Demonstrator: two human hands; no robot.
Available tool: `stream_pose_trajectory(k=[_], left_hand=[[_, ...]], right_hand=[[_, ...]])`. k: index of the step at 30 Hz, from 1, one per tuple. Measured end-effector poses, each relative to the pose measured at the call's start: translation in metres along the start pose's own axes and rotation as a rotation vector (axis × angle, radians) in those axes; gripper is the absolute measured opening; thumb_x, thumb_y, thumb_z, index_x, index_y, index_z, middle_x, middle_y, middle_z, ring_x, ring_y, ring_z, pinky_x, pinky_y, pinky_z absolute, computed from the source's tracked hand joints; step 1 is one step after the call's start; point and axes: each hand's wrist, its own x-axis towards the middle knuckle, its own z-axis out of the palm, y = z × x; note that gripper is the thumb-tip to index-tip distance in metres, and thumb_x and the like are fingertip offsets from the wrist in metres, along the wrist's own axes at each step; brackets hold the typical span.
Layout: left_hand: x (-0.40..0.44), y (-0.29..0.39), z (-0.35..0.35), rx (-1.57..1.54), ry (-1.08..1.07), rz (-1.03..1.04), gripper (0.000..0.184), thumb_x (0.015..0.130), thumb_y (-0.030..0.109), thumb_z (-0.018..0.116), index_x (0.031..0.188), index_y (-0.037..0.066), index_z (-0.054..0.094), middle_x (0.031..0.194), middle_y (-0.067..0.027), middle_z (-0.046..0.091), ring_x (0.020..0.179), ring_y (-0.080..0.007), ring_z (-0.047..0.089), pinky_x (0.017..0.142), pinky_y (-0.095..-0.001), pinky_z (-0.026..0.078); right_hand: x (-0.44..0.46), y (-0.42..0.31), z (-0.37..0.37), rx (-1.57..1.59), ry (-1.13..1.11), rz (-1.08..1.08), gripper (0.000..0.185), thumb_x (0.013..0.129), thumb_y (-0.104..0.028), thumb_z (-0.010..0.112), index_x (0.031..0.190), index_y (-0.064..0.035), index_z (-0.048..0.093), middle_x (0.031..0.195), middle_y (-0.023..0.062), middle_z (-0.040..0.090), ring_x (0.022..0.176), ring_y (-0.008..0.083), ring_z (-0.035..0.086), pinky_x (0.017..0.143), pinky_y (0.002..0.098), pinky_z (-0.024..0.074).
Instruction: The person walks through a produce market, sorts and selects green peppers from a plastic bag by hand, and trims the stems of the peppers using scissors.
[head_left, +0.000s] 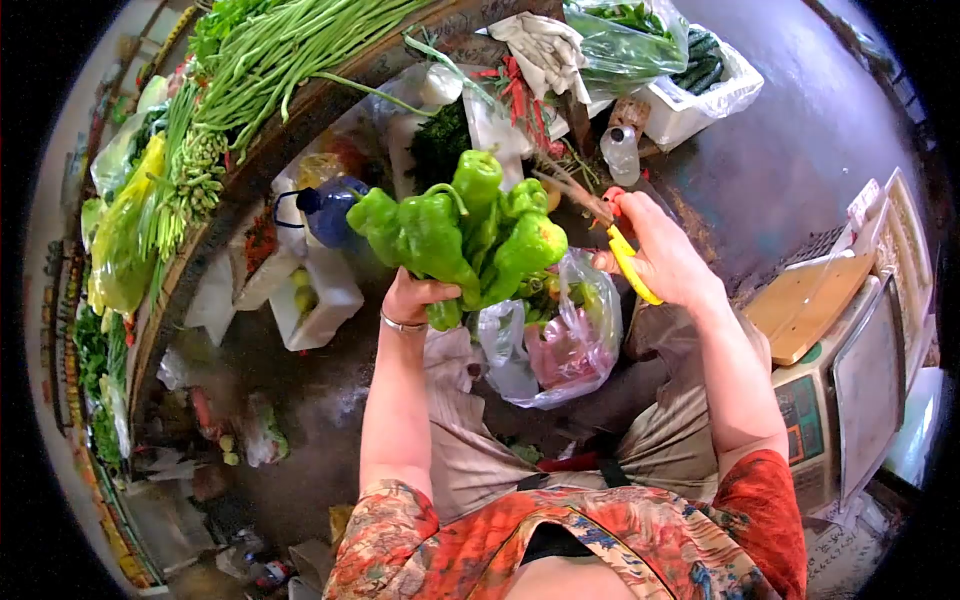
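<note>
My left hand (412, 298) is closed around the lower part of a cluster of large green peppers (430, 240), holding them up in front of my lap. Several peppers fan out above the fingers, and one on the right has a yellowish patch. In my right hand (668, 250) is a pair of scissors (628, 262) with yellow and red-orange handles; their dark blades point up and left, just right of the peppers and apart from them. Below the peppers, a clear plastic bag (590, 365) sits between my knees with greens and something pinkish inside.
A curved wooden ledge (290, 130) holds long green beans (300, 60) at the upper left. Underneath stand a blue jug (335, 212) and a white foam box (325, 300). A white crate (690, 110) is at the upper right; a wooden board (815, 305) leans at the right.
</note>
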Motion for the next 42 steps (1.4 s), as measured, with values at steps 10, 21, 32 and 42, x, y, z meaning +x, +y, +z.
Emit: stream_pose_trajectory(k=[10, 21, 32, 42], left_hand=[[0.022, 0.013, 0.054, 0.163, -0.156, -0.130, 0.083, 0.058, -0.006, 0.077, 0.133, 0.006, 0.044, 0.122, -0.0024, 0.056, 0.115, -0.0181, 0.049, 0.100, -0.0335, 0.036], [0.031, 0.013, 0.056, 0.236, -0.287, -0.104, 0.092, 0.058, -0.002, 0.079, 0.139, 0.005, 0.035, 0.128, -0.0029, 0.052, 0.120, -0.0153, 0.045, 0.104, -0.0327, 0.033], [0.043, 0.003, 0.060, 0.475, -0.221, 0.045, 0.082, 0.059, 0.000, 0.079, 0.133, 0.005, 0.044, 0.119, -0.0031, 0.058, 0.108, -0.0127, 0.052, 0.098, -0.0296, 0.039], [0.049, -0.005, 0.046, 0.592, -0.088, 0.199, 0.072, 0.061, 0.002, 0.079, 0.127, 0.002, 0.048, 0.115, -0.0039, 0.059, 0.104, -0.0111, 0.053, 0.095, -0.0284, 0.042]], right_hand=[[-0.006, 0.004, -0.007, -0.035, -0.082, 0.064, 0.076, 0.074, -0.055, 0.067, 0.123, -0.0009, 0.046, 0.109, 0.0192, 0.054, 0.107, 0.0360, 0.052, 0.090, 0.0411, 0.0435], [-0.009, 0.003, -0.004, 0.181, -0.271, 0.183, 0.062, 0.083, -0.048, 0.063, 0.117, 0.0006, 0.048, 0.098, 0.0156, 0.056, 0.091, 0.0246, 0.052, 0.082, 0.0356, 0.0430], [-0.008, -0.008, 0.024, 0.451, -0.196, 0.529, 0.053, 0.088, -0.049, 0.057, 0.094, 0.0035, 0.056, 0.078, 0.0128, 0.058, 0.073, 0.0194, 0.052, 0.068, 0.0337, 0.0442], [-0.026, 0.000, -0.010, 0.617, -0.456, 0.322, 0.032, 0.093, -0.032, 0.050, 0.098, -0.0012, 0.054, 0.073, 0.0003, 0.051, 0.063, 0.0081, 0.046, 0.058, 0.0231, 0.0412]])
